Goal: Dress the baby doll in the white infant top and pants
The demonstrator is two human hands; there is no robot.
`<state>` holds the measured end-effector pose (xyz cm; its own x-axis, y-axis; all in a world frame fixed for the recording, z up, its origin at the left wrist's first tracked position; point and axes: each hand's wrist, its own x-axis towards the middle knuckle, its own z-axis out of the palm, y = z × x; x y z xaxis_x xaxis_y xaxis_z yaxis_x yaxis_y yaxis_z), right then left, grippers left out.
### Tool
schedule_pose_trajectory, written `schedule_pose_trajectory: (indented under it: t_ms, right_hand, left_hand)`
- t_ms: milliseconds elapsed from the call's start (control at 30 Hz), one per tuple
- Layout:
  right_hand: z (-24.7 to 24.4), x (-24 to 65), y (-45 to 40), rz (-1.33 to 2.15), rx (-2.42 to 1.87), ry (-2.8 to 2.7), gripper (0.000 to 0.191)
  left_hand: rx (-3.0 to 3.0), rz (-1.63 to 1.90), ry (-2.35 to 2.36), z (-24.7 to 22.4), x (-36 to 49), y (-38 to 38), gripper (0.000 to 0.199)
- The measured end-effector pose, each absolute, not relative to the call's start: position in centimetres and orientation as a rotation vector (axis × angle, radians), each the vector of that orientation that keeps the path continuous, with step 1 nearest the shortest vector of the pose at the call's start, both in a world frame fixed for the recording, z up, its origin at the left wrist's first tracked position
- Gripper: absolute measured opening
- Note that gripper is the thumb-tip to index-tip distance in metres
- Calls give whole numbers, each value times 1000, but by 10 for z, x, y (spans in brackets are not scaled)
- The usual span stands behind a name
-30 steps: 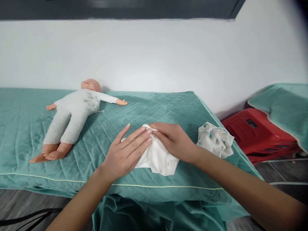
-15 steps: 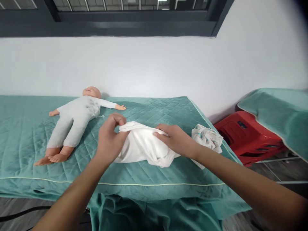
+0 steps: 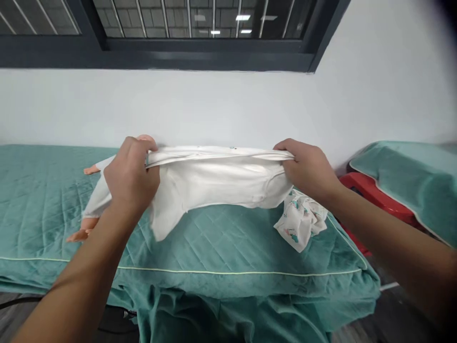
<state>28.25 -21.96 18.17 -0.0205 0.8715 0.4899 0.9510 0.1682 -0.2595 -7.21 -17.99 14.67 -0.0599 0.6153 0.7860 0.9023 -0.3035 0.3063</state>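
Stretched level above the bed is a white baby garment [image 3: 221, 183], its upper edge bunched into folds and its lower part hanging loose. My left hand [image 3: 132, 174] is closed round the garment's left end, where a sleeve-like piece dangles. At the opposite end, my right hand [image 3: 309, 166] pinches the same edge between thumb and fingers. Behind my left hand and forearm lies a baby doll [image 3: 98, 197] in pale clothes, its head and body largely hidden. A crumpled white printed cloth [image 3: 303, 219] rests on the bed below my right hand.
A green quilted cover [image 3: 228, 243] spreads over the bed, which stands against a white wall [image 3: 214, 105] under a barred window [image 3: 200, 21]. To the right, a red plastic stool [image 3: 382, 197] sits partly under another green cover [image 3: 410, 176]. A dark cable [image 3: 21, 301] runs at lower left.
Both hands have lifted the white garment off the bed and moved apart, pulling its edge taut. My left hand now covers much of the doll. The camera view has tilted up slightly.
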Motion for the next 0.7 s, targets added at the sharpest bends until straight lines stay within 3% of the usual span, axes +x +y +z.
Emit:
schedule_pose_trajectory:
  t_ms: [167,433,600,700]
  right_hand:
    - [162,281,-226,-126,-1805,-1945,40]
    - [134,220,-229,-92,-1713,-2381,47]
    - [137,234,-221,-116,-1916,-2232,40]
    - [134,221,-226,-15,-1829,-2243,39]
  left_hand:
    - [-2037,-1567,-1638,133,-71,-190,19]
    - [-2082,-1511,-1684,153,-39,-213,19]
    - [-1861,-1622,-1633,169,-61,-224,12]
    - [-1859,-1611,-1616,172,-58,-231,11]
